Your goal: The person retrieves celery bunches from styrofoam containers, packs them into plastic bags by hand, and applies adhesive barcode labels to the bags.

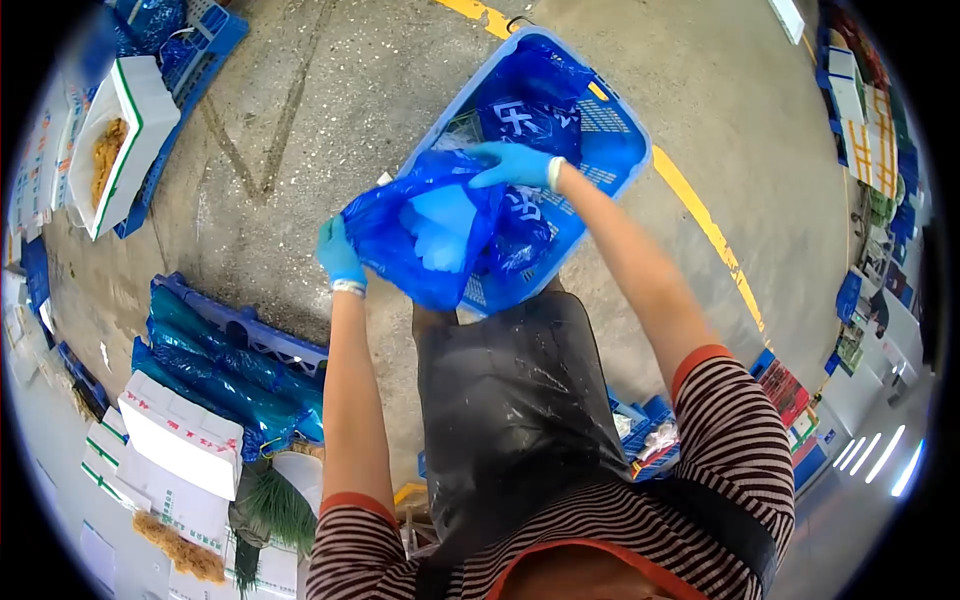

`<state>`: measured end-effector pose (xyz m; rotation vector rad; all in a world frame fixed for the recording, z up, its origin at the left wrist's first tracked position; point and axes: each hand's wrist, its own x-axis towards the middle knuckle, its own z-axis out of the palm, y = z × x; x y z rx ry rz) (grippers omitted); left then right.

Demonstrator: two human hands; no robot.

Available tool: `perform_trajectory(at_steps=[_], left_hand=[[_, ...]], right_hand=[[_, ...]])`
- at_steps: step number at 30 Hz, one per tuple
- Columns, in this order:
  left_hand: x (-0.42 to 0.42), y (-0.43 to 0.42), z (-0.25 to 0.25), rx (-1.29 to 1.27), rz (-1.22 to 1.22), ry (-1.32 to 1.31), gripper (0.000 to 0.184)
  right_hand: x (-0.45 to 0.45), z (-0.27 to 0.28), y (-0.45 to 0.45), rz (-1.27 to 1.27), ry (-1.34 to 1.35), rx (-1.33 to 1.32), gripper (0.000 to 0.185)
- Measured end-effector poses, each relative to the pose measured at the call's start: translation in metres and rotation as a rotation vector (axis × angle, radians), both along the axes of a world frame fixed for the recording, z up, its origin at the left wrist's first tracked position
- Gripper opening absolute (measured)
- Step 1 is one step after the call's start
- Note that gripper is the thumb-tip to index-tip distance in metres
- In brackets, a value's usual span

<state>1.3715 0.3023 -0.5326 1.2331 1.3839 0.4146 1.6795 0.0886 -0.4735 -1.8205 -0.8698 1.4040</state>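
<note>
concrete floor (270, 130) is spreading out beneath the fingers, a worn yellow line (700, 205) running across it, out to the right of the right fingers. left hand (341, 255), blue-gloved: its fingers are grasping the left edge of an open blue bag (375, 225). right hand (518, 166), gloved likewise: its fingers are reaching leftward and touching the bag's upper right edge; cannot tell whether they are pinching it. the bag is hanging between the two sets of fingers, mouth gaping upward. a pale blue piece (440, 230) is showing inside, below and left of the right fingers; its material is staying unclear. under and beyond the right fingers, a blue basket (622, 150) is standing on the floor, bearing blue bags with white lettering (515, 120). nearer the wearer than the fingers, a black apron (515, 390) is hanging. well left of the left fingers, a white box (140, 110) is holding something brown (108, 165). below and left of them, a shiny blue-wrapped bundle (220, 345) is lying near a red-lettered white box (185, 430).
</note>
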Motion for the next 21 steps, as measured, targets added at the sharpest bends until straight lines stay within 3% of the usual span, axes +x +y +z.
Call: perform_trajectory(at_steps=[2,4,6,8,12,14,16,17,20,21], left_hand=[[-0.002,-0.007,0.011,-0.005,0.079,0.012,0.031],[-0.017,-0.02,0.02,-0.071,0.148,-0.015,0.031],[-0.002,-0.041,0.069,-0.07,0.182,0.065,0.031],[-0.001,-0.062,0.082,0.03,0.158,0.164,0.029],[-0.03,-0.079,0.073,-0.143,0.236,0.102,0.032],[-0.024,-0.091,0.086,-0.097,0.234,0.101,0.031],[-0.031,-0.096,0.089,-0.067,0.207,0.174,0.03],[-0.006,-0.102,0.118,-0.068,0.26,0.323,0.03],[0.051,-0.12,0.167,1.016,-0.24,0.778,0.032],[0.1,-0.142,0.191,0.759,-0.22,0.431,0.031]], right_hand=[[0.063,-0.011,-0.004,0.021,-0.231,0.073,0.087],[0.112,-0.029,-0.006,-0.099,-0.923,-0.232,0.092],[0.163,-0.085,-0.018,-0.164,-1.293,-0.215,0.095],[0.202,-0.121,-0.021,0.004,-1.267,-0.316,0.096],[0.202,-0.191,-0.034,-0.113,-0.787,-0.348,0.045],[0.162,-0.184,-0.061,0.471,-1.011,-0.474,0.025],[0.126,-0.174,-0.111,0.088,-0.92,-0.244,0.023],[0.119,-0.139,-0.128,0.015,-0.808,-0.292,0.023],[0.105,-0.059,-0.16,-0.055,-0.601,-0.405,0.021],[0.088,-0.039,-0.164,0.111,-0.591,-0.362,0.02]])
